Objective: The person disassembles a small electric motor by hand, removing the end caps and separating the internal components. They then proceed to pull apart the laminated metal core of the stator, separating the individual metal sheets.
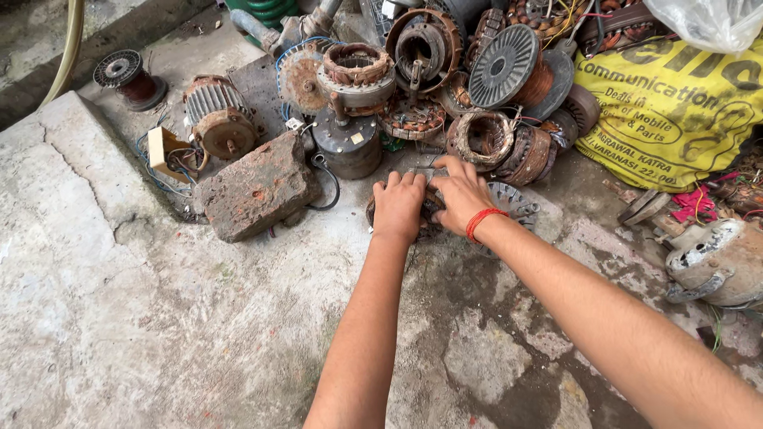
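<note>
Head cam view, the only one I've got: both my hands are down on a rusty motor stator [433,208] lying flat on the concrete floor [159,318], just right of the middle of the frame. My left hand [399,205] is curled over its near-left edge, fingers [405,181] bent down around the rim, so it's gripping the piece. My right hand [459,193], the one with the red thread band [483,222] on the wrist, lies flat over the top with the fingertips hooked on the far side. I can't tell how hard either is actually squeezing; most of the stator is hidden under my palms.

A pale slotted rotor disc [517,202] pokes out just right of my right hand, touching or nearly so.

If you ask me, the way to do this well: keep both thumbs clear of the lamination edges, they look sharp and flaky, and hold it level so loose copper doesn't snag.

Above my hands is the scrap heap: a dark motor housing [347,143], a copper-wound stator ring [480,139], a grey finned fan cover [502,65]. A broken brick [254,191] lies to the left, a yellow printed sack [675,111] at upper right.
</note>
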